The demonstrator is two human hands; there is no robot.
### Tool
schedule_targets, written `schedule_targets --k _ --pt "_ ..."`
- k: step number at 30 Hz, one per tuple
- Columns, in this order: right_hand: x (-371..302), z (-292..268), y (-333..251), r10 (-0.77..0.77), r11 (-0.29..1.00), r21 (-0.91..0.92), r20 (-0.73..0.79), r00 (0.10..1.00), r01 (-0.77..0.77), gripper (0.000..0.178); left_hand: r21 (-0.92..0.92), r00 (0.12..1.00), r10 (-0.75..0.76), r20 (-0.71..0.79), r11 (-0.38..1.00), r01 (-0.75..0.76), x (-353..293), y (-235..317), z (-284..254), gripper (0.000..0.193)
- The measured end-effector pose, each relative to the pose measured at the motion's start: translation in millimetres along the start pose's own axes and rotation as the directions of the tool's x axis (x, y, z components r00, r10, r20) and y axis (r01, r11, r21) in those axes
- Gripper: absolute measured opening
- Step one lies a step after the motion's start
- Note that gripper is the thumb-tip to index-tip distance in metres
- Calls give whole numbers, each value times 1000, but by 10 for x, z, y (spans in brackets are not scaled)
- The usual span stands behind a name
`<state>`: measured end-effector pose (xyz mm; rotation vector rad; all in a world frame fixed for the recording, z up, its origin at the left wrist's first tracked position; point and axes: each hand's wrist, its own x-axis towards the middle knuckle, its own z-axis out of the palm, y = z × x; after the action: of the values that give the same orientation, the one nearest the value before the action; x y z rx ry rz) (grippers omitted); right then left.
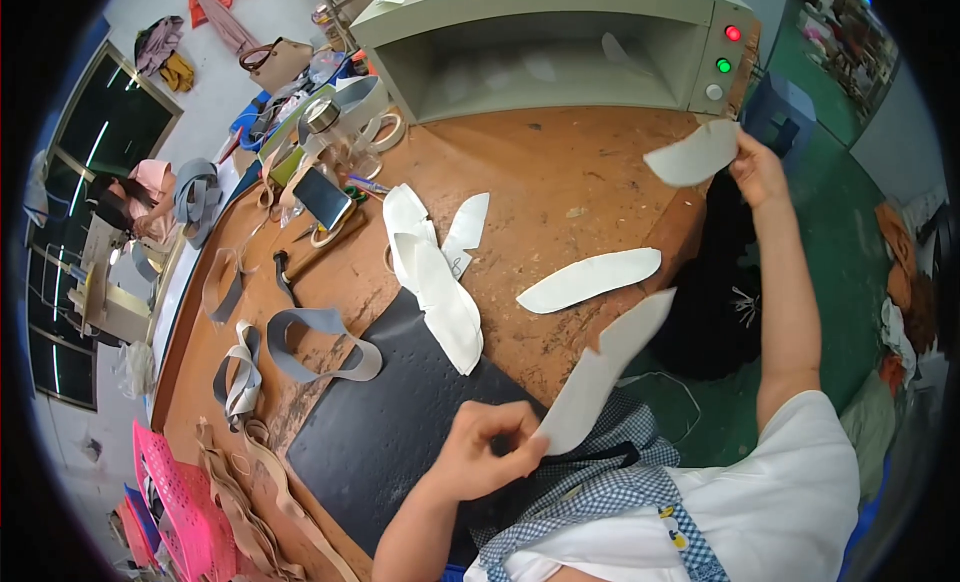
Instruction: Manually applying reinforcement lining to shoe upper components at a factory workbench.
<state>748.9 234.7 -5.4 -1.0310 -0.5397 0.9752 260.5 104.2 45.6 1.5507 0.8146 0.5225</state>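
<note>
My left hand [487,450] pinches the lower end of a long white cut piece [605,377] with a notched edge, held up over the near edge of the table. At the right, my outstretched right hand [757,170] grips a shorter, curved white piece [695,154] by its end, close to the machine's front corner. Between them a white oblong piece [590,280] lies flat on the wood. Left of it, several white pieces [435,292] overlap in a pile, partly on a black mat [390,432]. A smaller white piece [467,227] lies beside that pile.
A grey-green box-shaped machine [540,67] with lit buttons stands at the back of the brown table [540,172]. Leftward are a hammer [310,252], a phone [322,198], a glass jar [345,142] and rolled strips [325,347]. A pink basket [180,502] is lower left. Another person sits far left.
</note>
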Motion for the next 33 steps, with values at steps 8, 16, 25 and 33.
schedule_targets --k 8,16,25,33 --pt "603 769 76 -297 951 -50 135 945 306 32 -76 946 303 -116 947 -313 802 225 -431 13" --pt "1783 1369 773 -391 909 -112 101 915 401 28 384 908 -36 -417 899 211 1246 -1021 -459 36" --pt "2865 1116 1207 -526 251 -713 467 710 655 21 401 790 143 -596 905 139 123 -919 231 13" --pt "2376 1961 1438 -305 -229 -770 638 707 596 25 413 684 191 -704 894 175 -68 -905 308 12"
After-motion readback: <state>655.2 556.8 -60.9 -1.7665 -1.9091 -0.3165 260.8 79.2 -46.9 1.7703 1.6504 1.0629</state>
